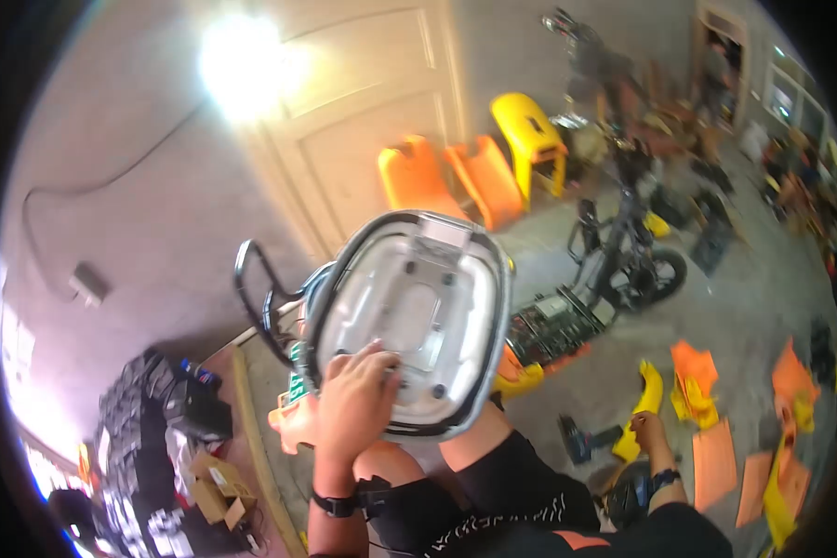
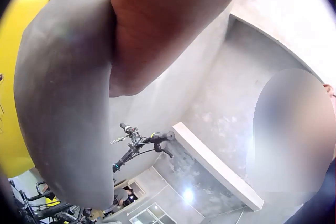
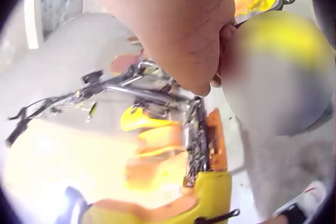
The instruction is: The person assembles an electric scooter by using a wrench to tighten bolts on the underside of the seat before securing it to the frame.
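Open grey plastic box with a black rubber edge [image 1: 418, 307] is nearest, and it fills the centre of the head view, with its pale inside facing up. Left hand [image 1: 355, 400] is at its seven o'clock, and bent fingers touch the inner floor; their tips are hidden, so I cannot tell if the grip is closed on a small piece. Right hand [image 1: 649, 432] is at four o'clock from the box, near a curved yellow plastic panel [image 1: 651, 383] and a dark power drill [image 1: 575, 439]. Its fingers look curled, but I cannot tell if this grip holds something.

At two o'clock stretches the bare black frame of a two-wheeled vehicle [image 1: 556, 325], with its inner parts exposed. Bent black metal tube [image 1: 242, 279] stands at nine o'clock, beside the box.

About progress, I judge that the work is only partway: flat orange plastic panels [image 1: 713, 460] lie loose on the concrete floor [image 1: 549, 418] at four o'clock, and the frame has no covers there. Box seems to be at its place above the near end, but whether it is fastened, I cannot tell.
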